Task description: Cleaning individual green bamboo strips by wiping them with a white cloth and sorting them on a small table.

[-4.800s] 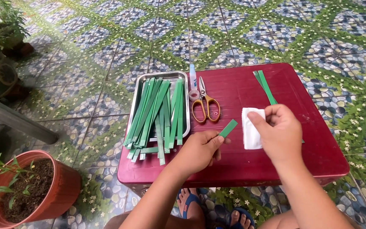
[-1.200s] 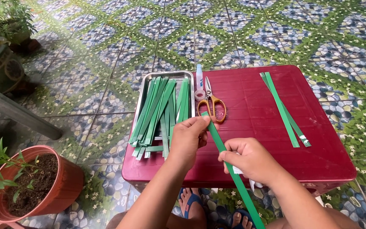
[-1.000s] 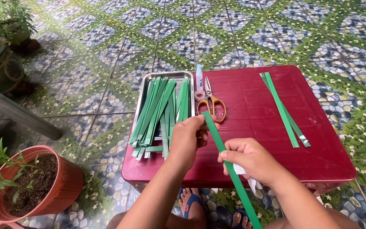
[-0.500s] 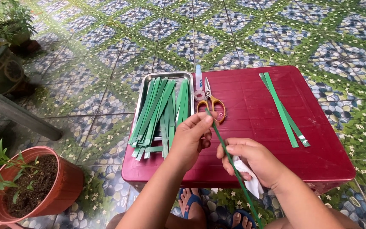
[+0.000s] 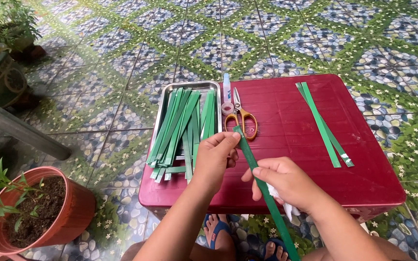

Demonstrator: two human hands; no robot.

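Observation:
My left hand [image 5: 216, 154] pinches the top end of a long green leaf strip [image 5: 249, 155] over the red table [image 5: 286, 121]. My right hand [image 5: 286, 181] wraps around the same strip lower down, with a white cloth [image 5: 280, 203] tucked in the palm. The strip runs diagonally down past the table's front edge. A metal tray [image 5: 209, 87] to the left holds several green strips [image 5: 180, 125]. Orange-handled scissors [image 5: 242, 116] lie just beyond my left hand.
Two green strips [image 5: 322, 123] lie on the table's right side. A small glue bottle [image 5: 227, 88] and a tape roll [image 5: 227, 108] sit beside the scissors. A terracotta plant pot [image 5: 35, 212] stands at the lower left on the tiled floor. My sandalled feet [image 5: 218, 229] show under the table.
My left hand has held the strip's top end while my right hand slid along the strip with the cloth. In the oldest frame the cloth lay on the table beside a short strip.

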